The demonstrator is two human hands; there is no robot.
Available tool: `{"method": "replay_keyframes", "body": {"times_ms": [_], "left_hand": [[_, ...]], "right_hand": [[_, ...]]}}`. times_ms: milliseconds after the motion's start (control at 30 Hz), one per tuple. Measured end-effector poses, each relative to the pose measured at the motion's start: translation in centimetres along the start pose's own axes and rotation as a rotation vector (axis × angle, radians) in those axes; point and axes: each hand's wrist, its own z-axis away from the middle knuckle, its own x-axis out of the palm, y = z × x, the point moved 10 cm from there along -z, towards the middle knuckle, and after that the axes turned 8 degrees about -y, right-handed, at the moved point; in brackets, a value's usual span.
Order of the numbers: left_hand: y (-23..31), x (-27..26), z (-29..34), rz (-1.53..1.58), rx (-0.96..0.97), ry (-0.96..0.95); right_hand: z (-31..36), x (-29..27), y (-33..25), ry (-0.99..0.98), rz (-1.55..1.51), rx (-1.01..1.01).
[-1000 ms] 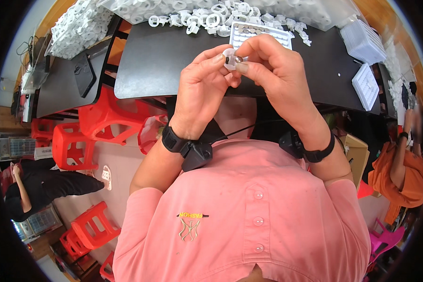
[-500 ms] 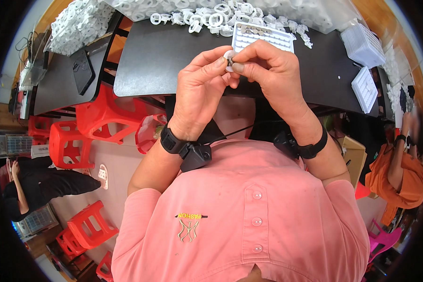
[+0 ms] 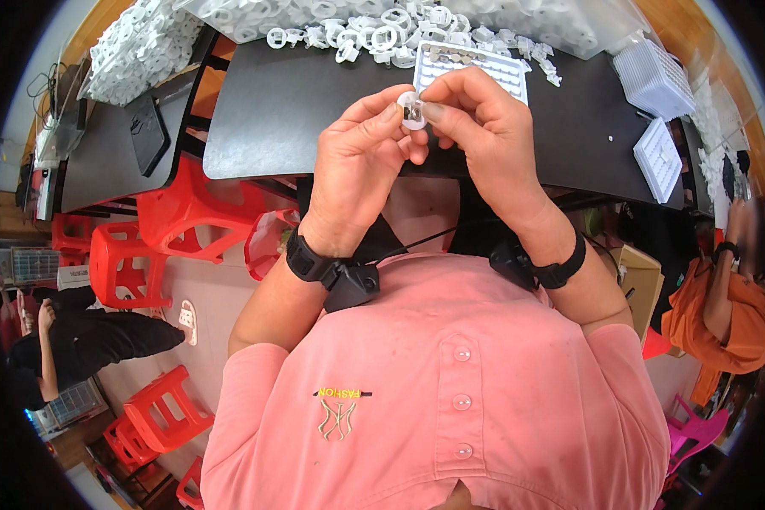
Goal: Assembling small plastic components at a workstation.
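Above the near edge of the black table (image 3: 306,110), the left hand (image 3: 357,149) is pinching a white round part (image 3: 411,122) between thumb and fingers, and a dark spot is showing at its middle. At the part's right edge, the thumb and forefinger of the right hand (image 3: 455,115) are resting close together; whether they are pinching anything, I cannot tell. Just beyond, a white tray (image 3: 503,75) is holding small grey pieces, while loose white plastic parts (image 3: 387,36) are lying beside it.
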Motion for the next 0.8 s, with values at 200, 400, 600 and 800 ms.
{"method": "replay_keyframes", "body": {"times_ms": [200,400,600,800], "left_hand": [[-0.1,0.3,-0.2,0.01,-0.027,0.0],[-0.2,0.0,-0.4,0.017,-0.051,-0.005],[0.1,0.1,-0.3,0.075,-0.065,-0.019],[-0.3,-0.2,-0.5,0.09,-0.097,-0.02]], "right_hand": [[0.7,-0.6,-1.3,0.002,0.262,-0.178],[0.0,-1.9,-3.9,0.024,0.595,-0.252],[-4.3,-9.4,-2.2,0.028,1.065,0.006],[-6.8,-7.4,-1.1,-0.138,1.175,-0.067]]}}
